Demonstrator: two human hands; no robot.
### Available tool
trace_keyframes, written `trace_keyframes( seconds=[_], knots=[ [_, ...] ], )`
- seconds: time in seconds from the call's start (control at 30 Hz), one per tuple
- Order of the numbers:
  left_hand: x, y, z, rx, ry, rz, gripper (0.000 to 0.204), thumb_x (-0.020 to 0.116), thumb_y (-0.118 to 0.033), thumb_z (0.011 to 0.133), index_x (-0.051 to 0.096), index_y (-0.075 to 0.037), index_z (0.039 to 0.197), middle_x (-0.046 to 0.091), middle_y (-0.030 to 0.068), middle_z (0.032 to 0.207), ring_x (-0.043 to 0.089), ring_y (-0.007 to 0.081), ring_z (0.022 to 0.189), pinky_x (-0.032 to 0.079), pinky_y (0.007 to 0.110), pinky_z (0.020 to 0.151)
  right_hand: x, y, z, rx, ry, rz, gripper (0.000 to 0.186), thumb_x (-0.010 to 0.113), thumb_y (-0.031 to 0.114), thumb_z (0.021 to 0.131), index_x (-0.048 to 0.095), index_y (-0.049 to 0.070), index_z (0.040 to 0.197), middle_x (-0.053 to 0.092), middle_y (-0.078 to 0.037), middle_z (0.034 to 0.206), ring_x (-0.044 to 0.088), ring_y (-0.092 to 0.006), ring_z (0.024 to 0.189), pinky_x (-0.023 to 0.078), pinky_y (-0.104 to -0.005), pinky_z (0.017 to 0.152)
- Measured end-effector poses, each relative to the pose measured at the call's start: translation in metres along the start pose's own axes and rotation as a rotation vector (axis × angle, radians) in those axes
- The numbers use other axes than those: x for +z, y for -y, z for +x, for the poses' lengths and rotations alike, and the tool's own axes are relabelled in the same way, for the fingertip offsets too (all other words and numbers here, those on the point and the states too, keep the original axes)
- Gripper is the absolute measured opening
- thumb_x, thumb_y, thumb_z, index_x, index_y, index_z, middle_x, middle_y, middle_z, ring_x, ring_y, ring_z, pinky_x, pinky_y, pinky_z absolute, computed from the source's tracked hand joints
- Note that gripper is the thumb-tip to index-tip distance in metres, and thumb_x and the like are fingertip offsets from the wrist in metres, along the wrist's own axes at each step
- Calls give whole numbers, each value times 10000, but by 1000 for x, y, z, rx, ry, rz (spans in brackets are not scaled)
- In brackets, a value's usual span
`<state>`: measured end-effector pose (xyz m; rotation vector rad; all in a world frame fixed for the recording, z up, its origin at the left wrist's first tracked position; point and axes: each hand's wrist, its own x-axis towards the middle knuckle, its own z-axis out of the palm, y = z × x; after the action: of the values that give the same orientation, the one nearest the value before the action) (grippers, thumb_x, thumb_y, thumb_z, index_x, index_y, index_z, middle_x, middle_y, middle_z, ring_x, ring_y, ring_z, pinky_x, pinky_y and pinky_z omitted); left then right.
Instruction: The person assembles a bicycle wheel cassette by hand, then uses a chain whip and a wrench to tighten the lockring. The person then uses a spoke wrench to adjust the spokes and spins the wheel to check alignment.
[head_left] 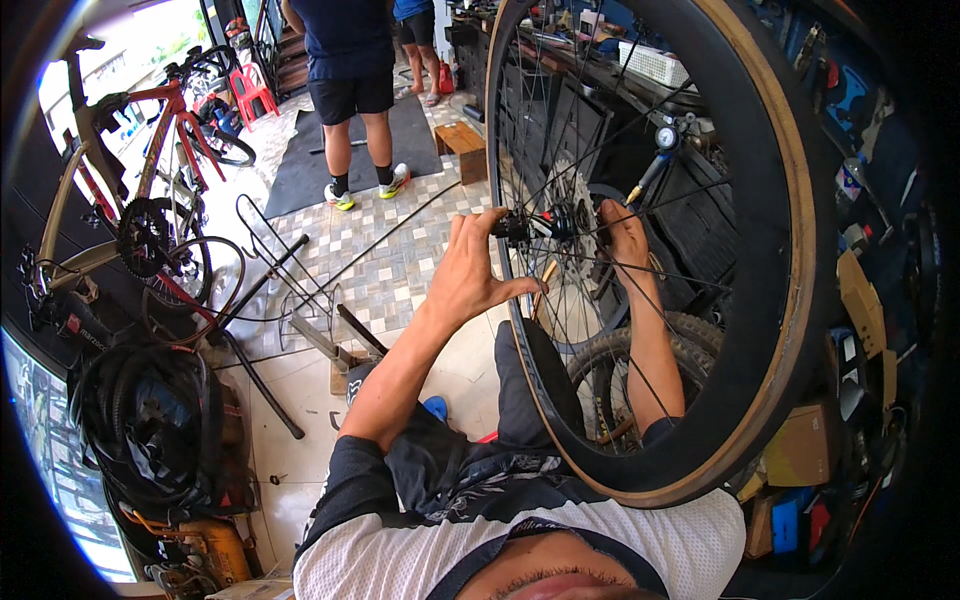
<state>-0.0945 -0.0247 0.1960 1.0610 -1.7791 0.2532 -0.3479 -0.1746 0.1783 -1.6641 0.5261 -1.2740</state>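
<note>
A large bicycle wheel point(770, 300) with a black tyre and tan sidewall stands upright in front of me, its spokes running to a dark hub point(545, 225). My left hand point(470, 270) grips the hub's axle end on the near side, fingers spread around it. Behind the spokes, my right hand point(625, 235) holds the other side of the hub. A tool with a blue handle and a round gauge point(662, 150) pokes up just above my right hand. Whether the right hand grips that tool I cannot tell.
A red bicycle point(150, 170) leans at the left beside a metal floor stand point(290, 290). Coiled tyres point(150, 420) lie at lower left. Another person point(350, 90) stands on a dark mat further back. A knobby tyre point(640, 350) and a cluttered bench point(640, 60) sit behind the wheel.
</note>
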Motion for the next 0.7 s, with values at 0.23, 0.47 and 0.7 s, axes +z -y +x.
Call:
trace_keyframes(
  seconds=[0.23,0.47,0.7],
  knots=[
    [-2,19,-2,189,-131,245,972,945,-611,545,529,15,1160,587,154,1045,555,316,885,496,409,756,33,3,3,-84,-75,-34,436,521,429,1111,592,91,844,405,83,668,364,-23,580,276,-253,520],
    [-31,31,19,-90,-105,288,734,826,-687,706,636,-8,909,644,103,801,610,323,736,493,423,655,66,-34,25,155,-139,-59,499,519,483,1093,523,137,733,434,61,622,361,-65,503,263,-288,474],
    [-30,132,40,-1068,488,-104,825,527,-764,928,728,10,726,665,131,616,642,263,552,508,444,558,101,-105,44,306,-168,-373,655,440,470,1045,665,-112,847,641,-341,769,673,-485,775,478,-538,762]
  ],
)
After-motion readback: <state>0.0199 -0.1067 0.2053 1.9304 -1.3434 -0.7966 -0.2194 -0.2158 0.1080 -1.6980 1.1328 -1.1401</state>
